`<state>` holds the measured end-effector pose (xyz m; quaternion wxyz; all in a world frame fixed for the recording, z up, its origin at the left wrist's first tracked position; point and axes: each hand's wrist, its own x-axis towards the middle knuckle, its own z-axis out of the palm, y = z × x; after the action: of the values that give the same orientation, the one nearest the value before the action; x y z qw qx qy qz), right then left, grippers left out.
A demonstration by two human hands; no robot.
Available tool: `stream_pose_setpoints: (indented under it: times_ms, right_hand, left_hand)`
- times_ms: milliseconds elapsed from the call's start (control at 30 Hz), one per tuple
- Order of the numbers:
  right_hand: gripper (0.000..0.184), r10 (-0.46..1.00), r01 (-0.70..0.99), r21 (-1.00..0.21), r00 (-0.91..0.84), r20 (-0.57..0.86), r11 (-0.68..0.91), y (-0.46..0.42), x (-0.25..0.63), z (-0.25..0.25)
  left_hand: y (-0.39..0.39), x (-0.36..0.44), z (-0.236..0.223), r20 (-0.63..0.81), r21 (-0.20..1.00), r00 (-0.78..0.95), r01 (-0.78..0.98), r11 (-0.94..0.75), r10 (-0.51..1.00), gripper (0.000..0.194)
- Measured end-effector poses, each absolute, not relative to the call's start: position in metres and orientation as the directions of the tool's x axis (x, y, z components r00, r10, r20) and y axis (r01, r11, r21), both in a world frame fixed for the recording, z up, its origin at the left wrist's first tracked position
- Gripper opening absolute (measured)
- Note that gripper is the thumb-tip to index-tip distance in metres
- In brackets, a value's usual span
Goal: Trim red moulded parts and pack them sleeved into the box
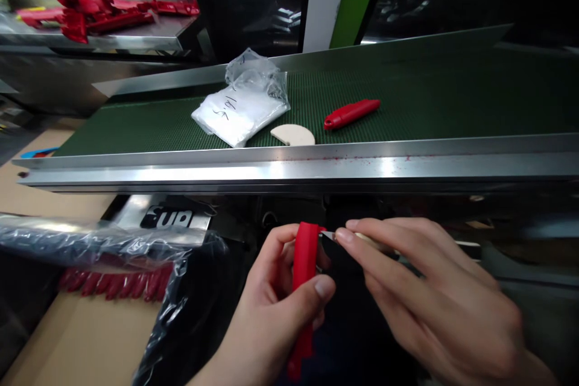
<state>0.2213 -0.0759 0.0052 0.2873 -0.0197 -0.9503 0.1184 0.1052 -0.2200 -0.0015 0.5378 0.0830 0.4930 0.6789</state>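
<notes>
Red molded part [305,259] upright in left hand [280,307], below conveyor edge; right hand [429,289] pinching small knife [348,238], tip at part's upper end. Part likely light, stiff plastic, smooth, somewhat slippery; best gripped mid-length, fingers clear of blade.

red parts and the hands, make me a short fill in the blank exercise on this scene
The left hand holds a part whose colour is ____.
The right hand holds a small ____ with its tip at that part.
On the belt, the plastic bag lies to the ____ of the loose red part.
The belt's surface is coloured ____.

Missing words: red; knife; left; green
</notes>
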Motion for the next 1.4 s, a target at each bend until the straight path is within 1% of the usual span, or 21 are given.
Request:
stream_pose_setpoints:
  times_ms: [100, 200, 267, 367, 467, 533, 600, 667, 733, 800, 933, 1000, 1200, 1400]
  right_hand:
    - [0.041, 0.109, -0.029, -0.242, -0.835, 0.539, 0.970, -0.075, 0.223, 0.005]
    - [0.038, 0.108, -0.046, -0.265, -0.836, 0.538, 0.963, -0.074, 0.222, 0.005]
    - [0.035, 0.105, -0.068, -0.291, -0.837, 0.538, 0.954, -0.074, 0.221, 0.006]
    - [0.034, 0.100, -0.092, -0.307, -0.825, 0.556, 0.947, -0.071, 0.220, 0.006]
    - [0.039, 0.119, -0.040, -0.250, -0.800, 0.588, 0.967, -0.062, 0.220, 0.003]
    - [0.045, 0.182, 0.041, -0.231, -0.752, 0.633, 0.972, -0.055, 0.220, 0.001]
    - [0.048, 0.253, 0.089, -0.277, -0.725, 0.641, 0.957, -0.051, 0.222, 0.001]
    - [0.047, 0.274, 0.055, -0.363, -0.762, 0.587, 0.930, -0.054, 0.224, 0.002]
    - [0.044, 0.246, -0.005, -0.427, -0.811, 0.531, 0.904, -0.062, 0.226, 0.004]
    - [0.040, 0.214, -0.060, -0.447, -0.817, 0.536, 0.892, -0.071, 0.228, 0.006]
    - [0.035, 0.167, -0.106, -0.436, -0.823, 0.543, 0.894, -0.080, 0.226, 0.009]
    - [0.034, 0.172, -0.101, -0.438, -0.824, 0.540, 0.893, -0.080, 0.224, 0.008]
    - [0.036, 0.177, -0.096, -0.416, -0.803, 0.569, 0.904, -0.079, 0.222, 0.005]
    - [0.036, 0.153, -0.121, -0.404, -0.798, 0.583, 0.907, -0.080, 0.221, 0.004]
  left_hand:
    - [-0.220, 0.105, -0.002, -0.401, 0.769, -0.406, -0.636, 0.061, 0.821, 0.033]
    - [-0.221, 0.105, -0.003, -0.407, 0.783, -0.423, -0.618, 0.071, 0.809, 0.031]
    - [-0.223, 0.104, -0.006, -0.386, 0.781, -0.391, -0.620, 0.070, 0.836, 0.030]
    - [-0.224, 0.103, -0.008, -0.359, 0.734, -0.323, -0.677, 0.051, 0.875, 0.032]
    - [-0.225, 0.104, -0.008, -0.355, 0.708, -0.313, -0.705, 0.035, 0.881, 0.030]
    - [-0.227, 0.107, -0.006, -0.333, 0.714, -0.300, -0.699, 0.032, 0.894, 0.029]
    - [-0.228, 0.109, -0.005, -0.323, 0.699, -0.276, -0.715, 0.031, 0.905, 0.029]
    - [-0.229, 0.110, -0.006, -0.340, 0.656, -0.269, -0.755, 0.022, 0.901, 0.029]
    - [-0.229, 0.111, -0.006, -0.344, 0.609, -0.268, -0.793, -0.003, 0.900, 0.027]
    - [-0.227, 0.110, -0.006, -0.326, 0.569, -0.254, -0.822, -0.026, 0.911, 0.024]
    - [-0.226, 0.108, -0.005, -0.296, 0.509, -0.217, -0.860, -0.039, 0.930, 0.023]
    - [-0.227, 0.107, -0.006, -0.278, 0.498, -0.204, -0.866, -0.041, 0.939, 0.022]
    - [-0.227, 0.110, -0.018, -0.121, 0.458, -0.194, -0.881, -0.119, 0.973, 0.025]
    - [-0.227, 0.112, -0.021, -0.156, 0.455, -0.191, -0.885, -0.102, 0.969, 0.023]
